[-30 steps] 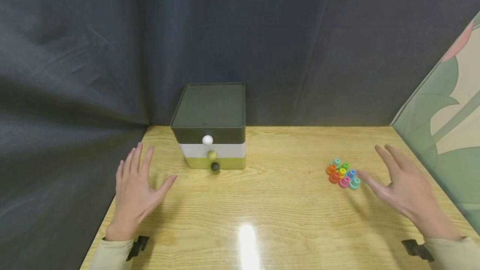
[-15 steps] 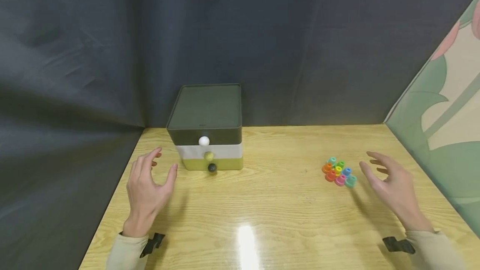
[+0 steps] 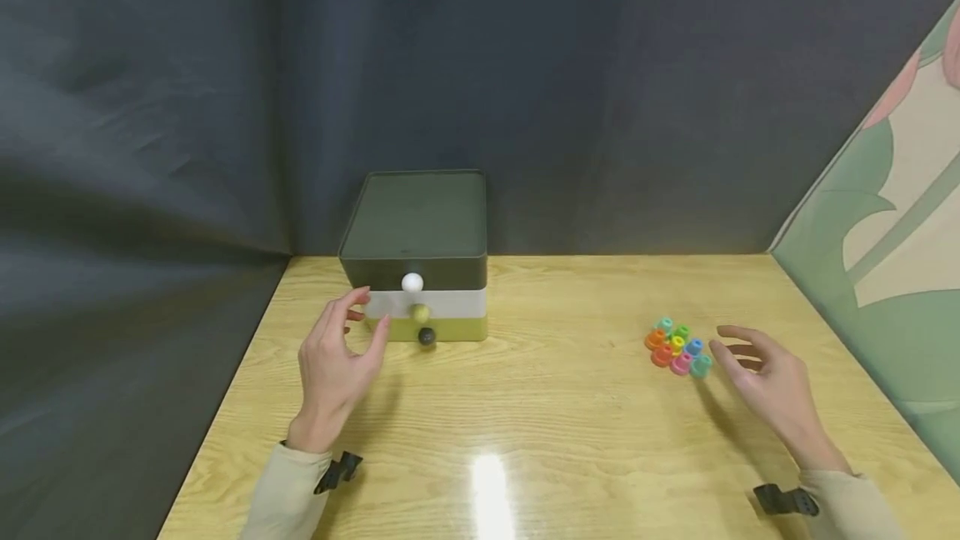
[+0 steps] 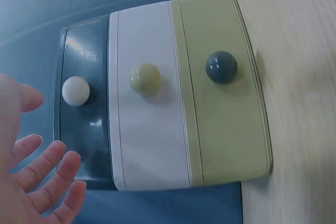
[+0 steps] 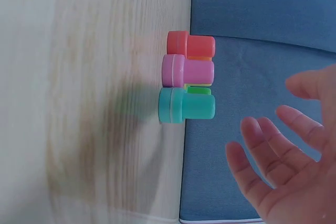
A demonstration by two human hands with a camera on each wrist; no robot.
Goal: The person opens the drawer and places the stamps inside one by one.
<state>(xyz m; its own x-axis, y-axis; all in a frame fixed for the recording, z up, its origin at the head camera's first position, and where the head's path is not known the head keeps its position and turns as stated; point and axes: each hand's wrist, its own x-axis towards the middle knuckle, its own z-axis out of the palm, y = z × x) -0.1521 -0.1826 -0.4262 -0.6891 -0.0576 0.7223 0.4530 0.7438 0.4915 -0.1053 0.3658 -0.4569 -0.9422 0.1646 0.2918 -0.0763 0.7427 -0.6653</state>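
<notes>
A small three-drawer box (image 3: 417, 261) stands at the back of the wooden table (image 3: 555, 415): dark top drawer with a white knob (image 3: 412, 282), white middle drawer with an olive knob (image 3: 420, 313), olive bottom drawer with a dark knob (image 3: 427, 337). My left hand (image 3: 339, 357) hovers just left of its front, fingers loosely spread, holding nothing. The left wrist view shows the drawer fronts (image 4: 163, 98) close up and my left hand (image 4: 31, 177) beside the white knob (image 4: 75, 91). A cluster of colourful little pegs (image 3: 678, 347) stands to the right. My right hand (image 3: 757, 369) hovers beside the pegs (image 5: 186, 77), empty.
Dark curtains close the back and left side. A leaf-patterned panel (image 3: 885, 248) borders the table on the right. A glare spot (image 3: 491, 482) lies on the wood near the front edge.
My left hand has moved forward and right, up to the drawer box. My right hand has drawn in closer to the pegs, its fingers slightly more curled.
</notes>
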